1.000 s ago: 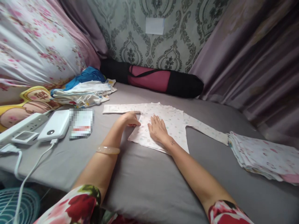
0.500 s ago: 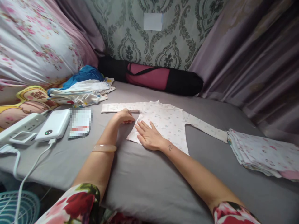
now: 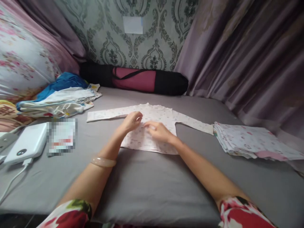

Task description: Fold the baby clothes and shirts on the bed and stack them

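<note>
A small white long-sleeved shirt (image 3: 161, 114) with a faint print lies flat on the grey sheet, both sleeves spread out sideways. Over its left part is my left hand (image 3: 133, 121), fingers loosely bent with a gap at the tips and nothing visible in them. My right hand (image 3: 159, 131) hovers above the shirt's middle, its fingers half curled, apart and slightly blurred. I see nothing held in it either. The two hands face each other without touching, and hide part of the shirt's chest. A pale bangle (image 3: 103, 161) circles my left wrist.
Folded printed clothes (image 3: 251, 139) touch the right cuff. At the left lie a pile of clothes (image 3: 64, 98), a white power bank (image 3: 29, 141) with a cable, and a blurred-out packet (image 3: 62, 136). A long black and maroon bag (image 3: 134, 79) lies along the patterned wall.
The shirt's lower hem is spread flat now. My right hand has lifted off the fabric and curled; my left hand has moved from beside the shirt to over it. The view has swung right.
</note>
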`<state>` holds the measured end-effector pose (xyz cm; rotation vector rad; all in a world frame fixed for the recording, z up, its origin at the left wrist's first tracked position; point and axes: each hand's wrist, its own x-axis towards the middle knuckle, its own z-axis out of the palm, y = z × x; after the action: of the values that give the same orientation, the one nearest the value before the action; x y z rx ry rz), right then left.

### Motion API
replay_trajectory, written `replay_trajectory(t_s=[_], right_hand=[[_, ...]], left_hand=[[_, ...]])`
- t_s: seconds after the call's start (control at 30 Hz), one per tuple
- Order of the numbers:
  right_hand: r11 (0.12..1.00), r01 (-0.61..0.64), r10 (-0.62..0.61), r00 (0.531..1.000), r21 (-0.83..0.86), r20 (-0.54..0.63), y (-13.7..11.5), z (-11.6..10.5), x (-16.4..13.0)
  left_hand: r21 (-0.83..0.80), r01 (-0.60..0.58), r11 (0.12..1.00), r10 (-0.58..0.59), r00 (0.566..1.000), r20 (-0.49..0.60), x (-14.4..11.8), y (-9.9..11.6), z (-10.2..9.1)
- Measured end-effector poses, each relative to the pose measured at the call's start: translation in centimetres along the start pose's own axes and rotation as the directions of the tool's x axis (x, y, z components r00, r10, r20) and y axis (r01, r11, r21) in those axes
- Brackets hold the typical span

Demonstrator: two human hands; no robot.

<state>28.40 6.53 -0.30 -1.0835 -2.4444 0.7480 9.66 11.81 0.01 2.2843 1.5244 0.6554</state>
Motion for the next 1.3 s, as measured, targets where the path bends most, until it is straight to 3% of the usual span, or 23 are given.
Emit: replay_trajectory(t_s=[0.1, 0.17, 0.23, 0.33, 0.5, 0.83, 1.13, 1.23, 1.3], right_hand=[[0.924, -0.335, 0.289, 0.927, -0.183, -0.240, 5.5, -2.4, 1.6], [0.837, -0.471, 0.406, 0.876, -0.278, -0.260, 8.2, -2.9, 2.0], [0.795, -0.498, 0.447, 0.867, -0.346, -0.219, 9.8, -2.6, 1.9], [0.797, -0.454, 0.430, 0.890, -0.397, -0.154, 10.2, -1.7, 1.1], [0.836, -0.343, 0.356, 0.933, -0.429, -0.053, 8.3, -0.7, -1.4], [0.914, -0.161, 0.222, 0.967, -0.373, 0.127, 2.7, -0.2, -6.9], [0.996, -0.026, 0.052, 0.940, -0.080, 0.336, -2.1, -0.7, -11.2], [0.994, 0.039, -0.075, 0.914, 0.097, 0.398, -1.6, -1.5, -10.7], [0.986, 0.065, -0.114, 0.936, 0.154, 0.334, 0.2, -2.0, -8.8]], left_hand=[[0.120, -0.134, 0.984, 0.138, 0.990, -0.026, 0.0, -0.1, 3.4], [0.232, -0.114, 0.966, 0.109, 0.993, 0.034, -0.2, -0.8, 5.1], [0.320, -0.068, 0.945, 0.037, 0.994, 0.103, -0.5, -1.4, 6.0], [0.395, -0.042, 0.918, -0.014, 0.990, 0.139, -0.7, -1.8, 6.4], [0.455, -0.065, 0.888, 0.007, 0.992, 0.128, -0.9, -2.1, 6.7], [0.360, -0.314, 0.878, 0.238, 0.941, 0.241, -5.6, -3.0, 5.3], [0.168, -0.431, 0.886, 0.356, 0.867, 0.347, -10.2, -1.0, 2.5], [0.040, -0.482, 0.875, 0.440, 0.828, 0.349, -9.7, 0.6, 0.8], [-0.022, -0.490, 0.872, 0.475, 0.832, 0.286, -8.1, 1.3, 0.2]])
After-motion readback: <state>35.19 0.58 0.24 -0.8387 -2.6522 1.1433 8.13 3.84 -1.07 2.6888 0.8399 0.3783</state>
